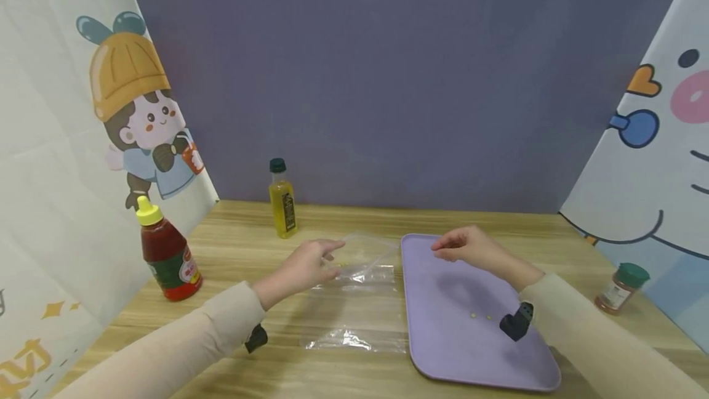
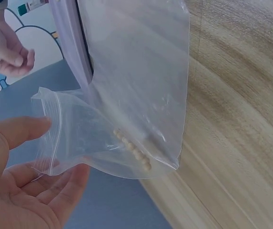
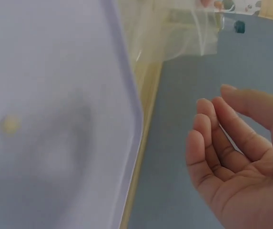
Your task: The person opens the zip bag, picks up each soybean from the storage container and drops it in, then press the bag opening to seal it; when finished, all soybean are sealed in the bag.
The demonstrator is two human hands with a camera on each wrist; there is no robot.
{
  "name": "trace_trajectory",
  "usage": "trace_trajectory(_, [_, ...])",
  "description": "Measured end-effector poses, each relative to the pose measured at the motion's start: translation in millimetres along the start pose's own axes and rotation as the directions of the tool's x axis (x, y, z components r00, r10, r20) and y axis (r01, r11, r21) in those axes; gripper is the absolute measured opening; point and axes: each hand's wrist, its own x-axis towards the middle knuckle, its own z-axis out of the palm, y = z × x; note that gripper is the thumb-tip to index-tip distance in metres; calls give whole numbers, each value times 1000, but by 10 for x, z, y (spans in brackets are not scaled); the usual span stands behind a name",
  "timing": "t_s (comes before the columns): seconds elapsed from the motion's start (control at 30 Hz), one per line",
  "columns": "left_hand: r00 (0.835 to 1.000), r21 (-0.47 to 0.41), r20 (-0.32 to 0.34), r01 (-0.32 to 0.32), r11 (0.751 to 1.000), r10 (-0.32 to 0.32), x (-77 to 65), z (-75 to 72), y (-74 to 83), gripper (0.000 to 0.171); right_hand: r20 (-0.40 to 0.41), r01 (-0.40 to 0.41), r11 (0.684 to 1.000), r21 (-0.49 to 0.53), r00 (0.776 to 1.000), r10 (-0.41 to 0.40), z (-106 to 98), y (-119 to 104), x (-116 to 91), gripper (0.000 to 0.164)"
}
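Observation:
A clear zip-top plastic bag (image 1: 354, 310) lies on the wooden table with its mouth end raised. My left hand (image 1: 312, 263) holds that end, the thumb on one side of the zip strip and the fingers around the other. Several small round beige bean-like pieces (image 2: 132, 150) sit in a row inside the bag in the left wrist view. My right hand (image 1: 471, 248) hovers over the far part of a lilac tray (image 1: 443, 343). Its fingers (image 3: 203, 143) are loosely bent, with nothing visible between them. Two pale bean-like pieces (image 1: 480, 316) lie on the tray.
A red sauce bottle with a yellow cap (image 1: 168, 257) stands at the left. Behind the bag is a small oil bottle (image 1: 284, 205). A green-lidded spice jar (image 1: 620, 288) stands at the right edge. A grey-blue backdrop (image 1: 376, 79) rises behind the table.

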Motion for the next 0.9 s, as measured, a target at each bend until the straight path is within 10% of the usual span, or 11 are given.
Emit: trace_trajectory(0.9, [1000, 9, 15, -10, 1000, 10, -32, 22, -37, 58, 140, -87, 991, -98, 985, 101, -92, 668, -706, 25])
